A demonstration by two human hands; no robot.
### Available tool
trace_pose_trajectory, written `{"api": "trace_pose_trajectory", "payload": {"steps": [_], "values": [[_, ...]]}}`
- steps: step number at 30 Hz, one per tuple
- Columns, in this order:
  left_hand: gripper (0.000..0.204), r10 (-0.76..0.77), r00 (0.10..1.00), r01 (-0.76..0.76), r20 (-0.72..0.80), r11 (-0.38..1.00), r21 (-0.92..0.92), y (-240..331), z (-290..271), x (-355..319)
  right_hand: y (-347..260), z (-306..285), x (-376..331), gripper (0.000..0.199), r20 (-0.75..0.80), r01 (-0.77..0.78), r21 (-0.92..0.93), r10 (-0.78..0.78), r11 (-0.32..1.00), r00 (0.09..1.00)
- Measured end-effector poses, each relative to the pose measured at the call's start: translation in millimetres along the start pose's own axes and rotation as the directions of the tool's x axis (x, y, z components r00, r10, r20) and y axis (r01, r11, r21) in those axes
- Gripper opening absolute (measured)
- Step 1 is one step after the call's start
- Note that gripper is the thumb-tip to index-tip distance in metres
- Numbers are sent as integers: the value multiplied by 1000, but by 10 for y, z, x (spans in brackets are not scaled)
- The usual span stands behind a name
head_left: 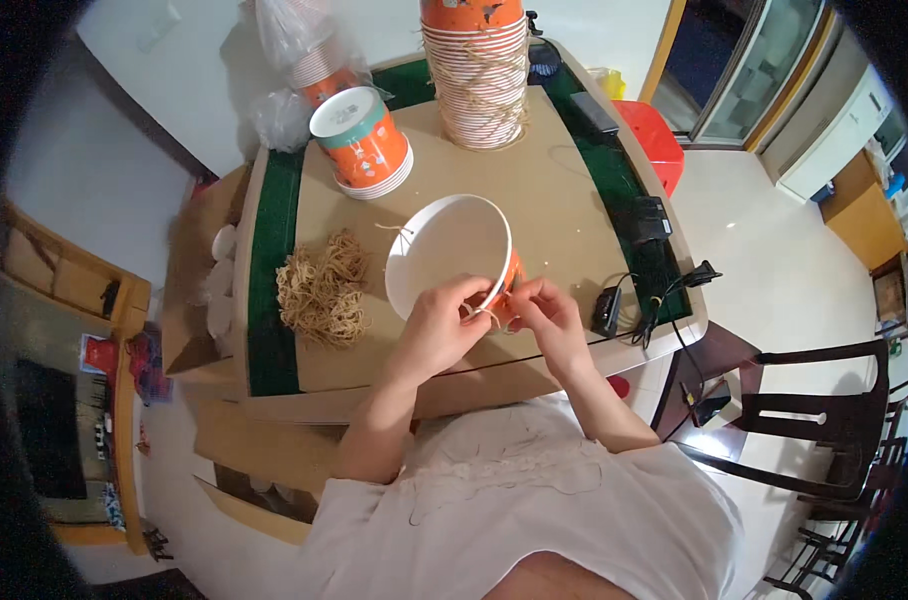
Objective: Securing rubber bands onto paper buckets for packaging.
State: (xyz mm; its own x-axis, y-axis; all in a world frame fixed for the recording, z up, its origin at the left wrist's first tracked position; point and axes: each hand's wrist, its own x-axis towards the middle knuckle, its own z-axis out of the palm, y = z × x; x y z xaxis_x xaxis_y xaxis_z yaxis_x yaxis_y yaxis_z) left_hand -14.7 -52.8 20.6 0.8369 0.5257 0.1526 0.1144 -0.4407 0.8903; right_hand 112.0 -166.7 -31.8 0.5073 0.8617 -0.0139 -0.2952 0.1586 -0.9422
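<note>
A large paper bucket (pixel 439 250), white inside and orange outside, lies tilted on the table with its mouth toward me. One short end of twine pokes out at its far left rim. At the near right rim, my left hand (pixel 440 322) is closed in a pinch on the bucket's edge and a thin piece of twine (pixel 485 313). Beside it, on the orange outer wall, my right hand (pixel 551 318) pinches the same twine between thumb and forefinger. A loose heap of tan twine cords (pixel 324 290) lies left of the bucket.
At the back stands a tall stack of buckets (pixel 474 85) with twine hanging about it. Upside-down orange buckets (pixel 366 150) stand back left, near bagged ones (pixel 319 70). Black adapters and cables (pixel 649 220) lie along the right edge. A dark wooden chair (pixel 814 420) is at right.
</note>
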Motion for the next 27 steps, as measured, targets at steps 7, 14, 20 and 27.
{"api": "trace_pose_trajectory", "payload": {"steps": [7, 14, 20, 27], "values": [[22, 7, 1000, -8, -17, 997, -79, -28, -87, -43, 18, 90, 72, 5, 39, 45, -50, -43, 998, 998], [19, -53, 998, 51, -29, 996, -70, 35, -32, -29, -166, 139, 31, 4, 83, 129, -157, -118, 979, 990], [20, -38, 998, 43, 47, 995, -95, 75, -33, -14, -106, 78, 50, 6, 52, 130, -223, -121, 966, 991], [14, -44, 992, 64, 122, 984, -166, 61, -16, 1, -130, 18, 29, 7, 40, 82, -297, -74, 951, 996]]}}
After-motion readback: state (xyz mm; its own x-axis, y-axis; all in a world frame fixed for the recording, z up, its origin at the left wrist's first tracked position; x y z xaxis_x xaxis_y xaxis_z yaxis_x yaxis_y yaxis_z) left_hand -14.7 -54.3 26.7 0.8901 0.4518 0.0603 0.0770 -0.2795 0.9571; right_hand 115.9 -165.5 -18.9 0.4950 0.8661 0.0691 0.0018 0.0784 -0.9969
